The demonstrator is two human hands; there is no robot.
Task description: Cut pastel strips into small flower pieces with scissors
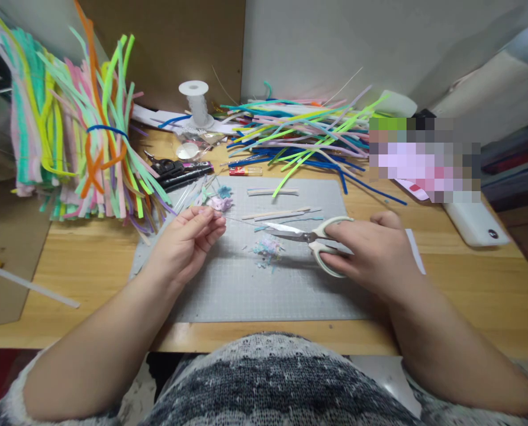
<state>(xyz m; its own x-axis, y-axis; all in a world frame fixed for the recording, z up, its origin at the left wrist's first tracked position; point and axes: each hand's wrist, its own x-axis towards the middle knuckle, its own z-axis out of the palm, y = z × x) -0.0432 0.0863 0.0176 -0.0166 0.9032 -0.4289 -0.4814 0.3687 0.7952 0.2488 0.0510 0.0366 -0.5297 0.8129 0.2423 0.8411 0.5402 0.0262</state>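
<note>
My right hand (370, 251) grips white-handled scissors (311, 236) over the grey cutting mat (246, 290), blades pointing left. My left hand (188, 236) is pinched on a thin wire or stem (241, 221) that runs right towards the blade tips. Small pastel fuzzy flowers (219, 200) lie just beyond the left fingers. A little heap of pastel trimmings (267, 248) sits on the mat below the blades. Short cut pipe-cleaner pieces (275, 213) lie above the scissors.
A big bundle of coloured pipe cleaners (81, 130) leans at the left; another loose pile (299, 133) lies at the back. A white thread spool (195, 100), black pliers (166, 165), a marker (188, 173) and a glue stick on the left edge (28, 284) surround the mat.
</note>
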